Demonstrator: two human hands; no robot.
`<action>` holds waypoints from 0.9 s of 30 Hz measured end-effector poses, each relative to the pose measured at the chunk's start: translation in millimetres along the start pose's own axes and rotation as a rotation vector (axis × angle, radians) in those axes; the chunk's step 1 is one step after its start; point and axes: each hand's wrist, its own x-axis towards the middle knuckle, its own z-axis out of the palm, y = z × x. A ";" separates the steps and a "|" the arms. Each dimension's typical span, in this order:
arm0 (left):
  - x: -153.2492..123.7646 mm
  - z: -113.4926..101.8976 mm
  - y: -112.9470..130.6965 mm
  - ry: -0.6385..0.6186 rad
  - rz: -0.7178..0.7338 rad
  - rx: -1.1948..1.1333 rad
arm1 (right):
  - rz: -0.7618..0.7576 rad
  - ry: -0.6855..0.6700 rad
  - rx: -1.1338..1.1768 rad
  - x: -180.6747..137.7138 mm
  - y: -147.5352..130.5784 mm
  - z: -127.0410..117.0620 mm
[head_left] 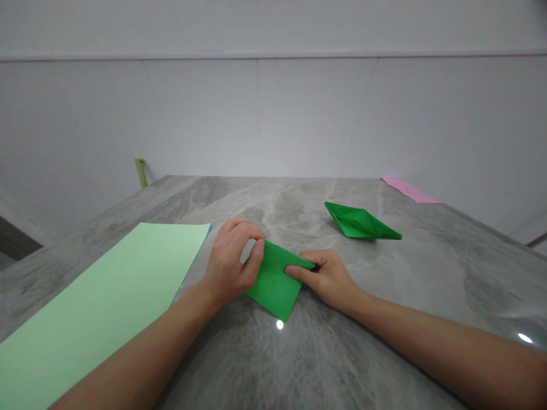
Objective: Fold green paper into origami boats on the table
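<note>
A folded piece of dark green paper (276, 287) lies on the grey marble table (342, 353) in front of me. My left hand (231, 262) pinches its upper left edge between thumb and fingers. My right hand (327, 276) presses on the paper's right corner with its fingers curled. A finished dark green folded paper shape (359, 222) rests farther back on the right, apart from both hands.
A large light green sheet (106, 302) lies on the table's left side, over a blue sheet whose edge shows. A pink sheet (410, 191) sits at the far right edge. A small green post (141, 172) stands at the far left by the white wall.
</note>
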 end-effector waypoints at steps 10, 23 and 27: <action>1.2 -3.5 -1.2 -0.026 -0.025 0.106 | 0.021 -0.009 -0.003 0.1 -0.2 -0.7; -3.1 -8.2 -2.9 -0.054 -0.132 0.007 | 0.038 0.007 -0.019 -0.3 0.3 0.0; -1.9 -8.7 -4.2 -0.063 -0.239 0.029 | 0.041 0.009 -0.015 -0.1 -0.1 -0.2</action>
